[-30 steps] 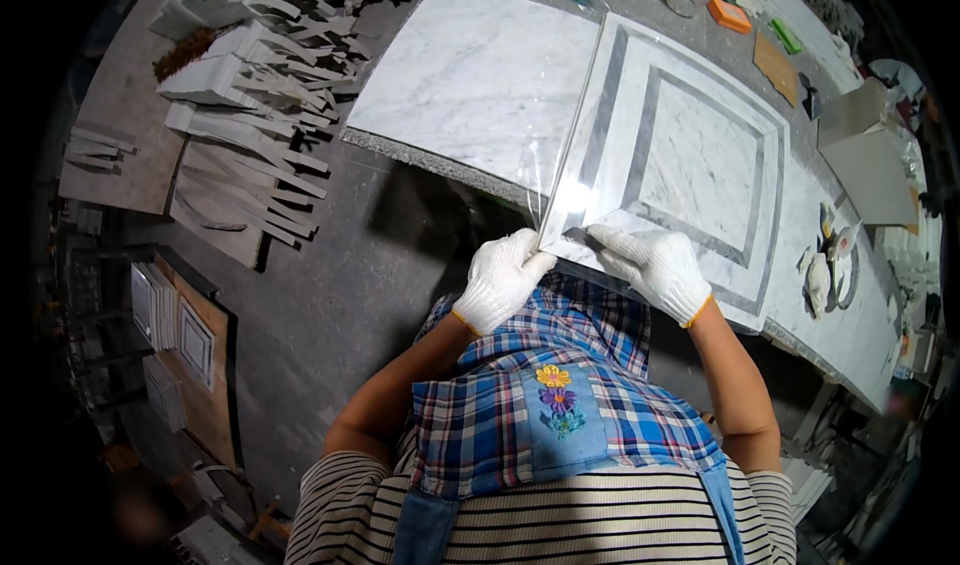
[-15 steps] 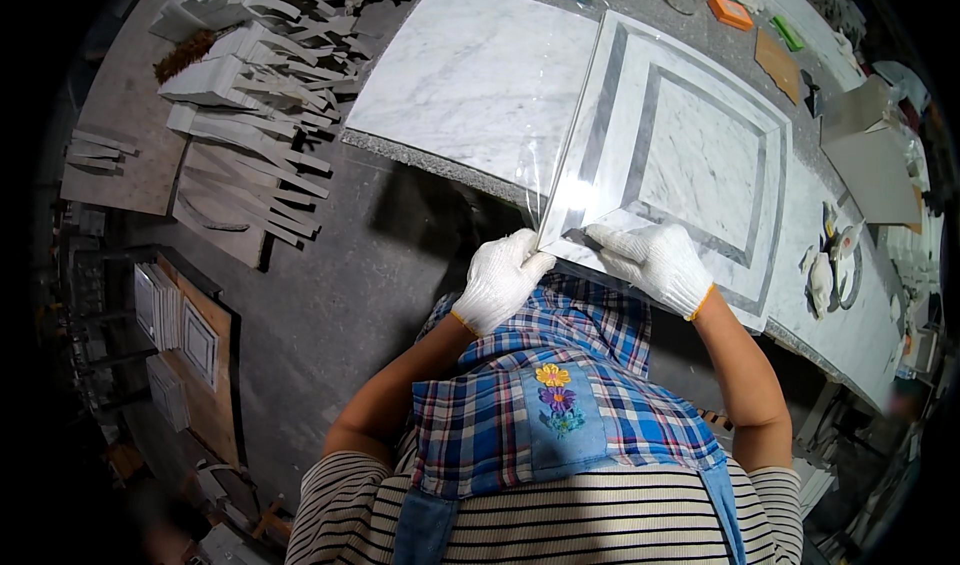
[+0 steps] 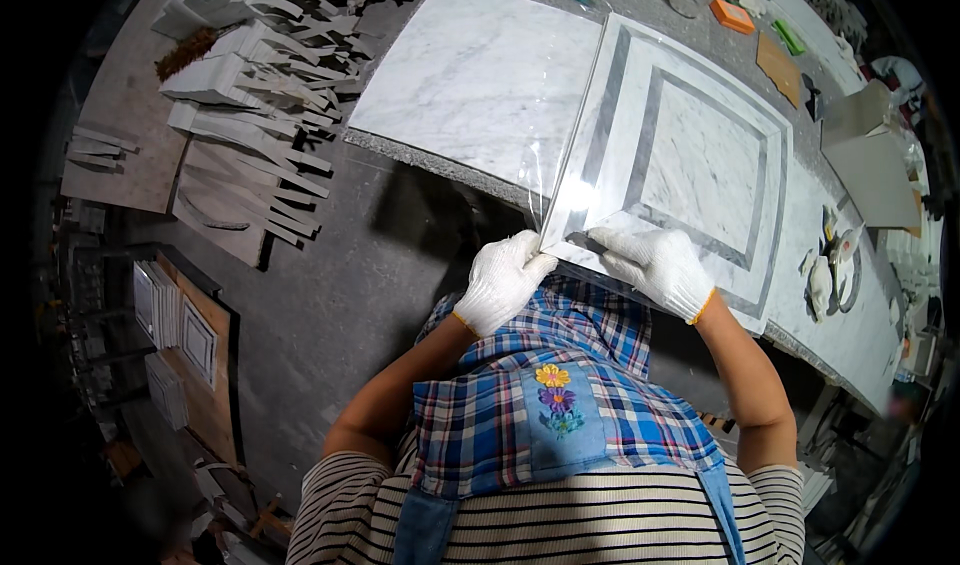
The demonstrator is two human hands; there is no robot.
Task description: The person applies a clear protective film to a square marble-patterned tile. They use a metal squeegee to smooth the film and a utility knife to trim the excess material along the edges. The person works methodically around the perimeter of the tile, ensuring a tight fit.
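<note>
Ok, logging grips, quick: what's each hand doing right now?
Left hand: closed, pinching the clear film at the tile corner.
Right hand: flat, pressing on the tile's near edge.

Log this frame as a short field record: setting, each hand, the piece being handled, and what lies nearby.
setting: stone workbench seen from above
left hand: white glove, pinching clear film at the tile's near corner
right hand: white glove, resting on the tile's near edge
tile: square white marble with grey inlaid frames
nearby: plain marble slab, cut stone strips on the floor
</note>
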